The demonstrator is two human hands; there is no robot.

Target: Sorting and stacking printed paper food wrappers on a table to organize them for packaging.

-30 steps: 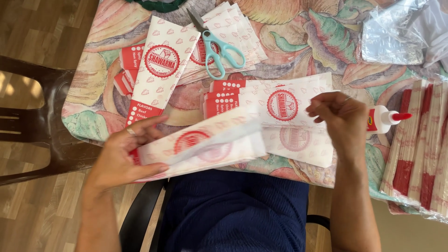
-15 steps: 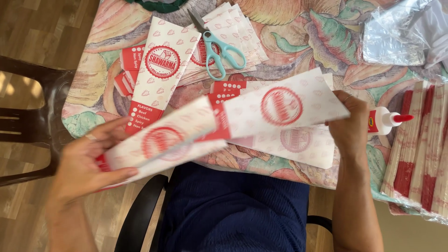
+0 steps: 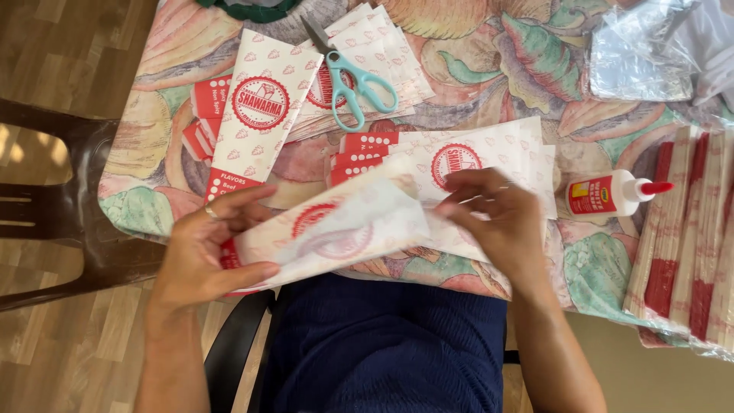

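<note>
Holding a white paper bag point(image 3: 336, 229) with a red round stamp, the left hand point(image 3: 206, 256) has its thumb under one end and its fingers curled over the top, so it grips that end tight. The right hand point(image 3: 501, 222) pinches the other end of the same bag with its fingertips closed on the paper. The bag hangs just above the near edge of the table point(image 3: 489, 69), which wears a cloth with big leaves and fruit on it.

Right behind the bag, a stack of the same bags point(image 3: 489, 149) lies flat on the cloth. One more long bag point(image 3: 264, 107) lies to the left of that stack, farther from the person than the held bag. Blue scissors point(image 3: 352, 76) rest on another pile of bags far behind the held bag. A small white glue bottle point(image 3: 612, 193) with a red tip lies on its side to the right of the bag, near the right hand. Red and white striped papers point(image 3: 688, 245) sit farther right of the bag. Clear plastic wrap point(image 3: 642, 50) sits far behind the bag on the right. A dark chair point(image 3: 69, 214) stands left of the bag, beside the table.
</note>
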